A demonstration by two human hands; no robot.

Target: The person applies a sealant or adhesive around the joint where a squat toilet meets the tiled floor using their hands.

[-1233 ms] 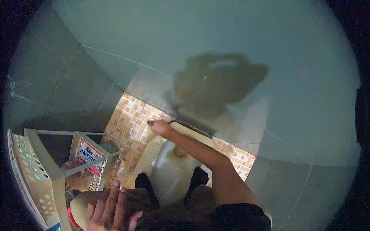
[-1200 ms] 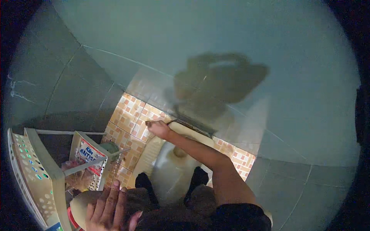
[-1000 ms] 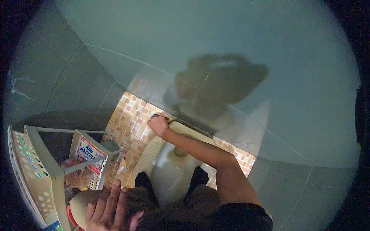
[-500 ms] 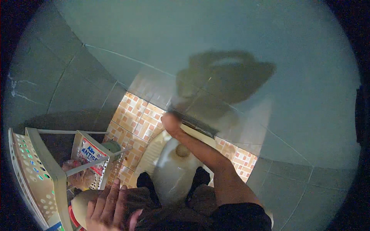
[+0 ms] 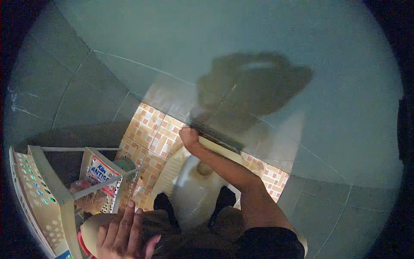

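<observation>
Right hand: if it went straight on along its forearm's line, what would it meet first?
The right hand would probably meet the wall first, after passing over a strip of tiles; its height is unclear, so it might touch those tiles sooner.

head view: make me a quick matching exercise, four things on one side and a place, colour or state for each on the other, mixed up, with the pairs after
Things:
1. right hand
2. left hand
3. squat toilet
4. plastic rack

Descriptions:
A. pierced with rows of holes, at the picture's left
B. fingers straight, near the picture's lower edge
C. cream rim, brownish stain inside
D. closed, at the end of an outstretched arm

Pairs: 1-D, 2-B, 3-C, 4-A
</observation>
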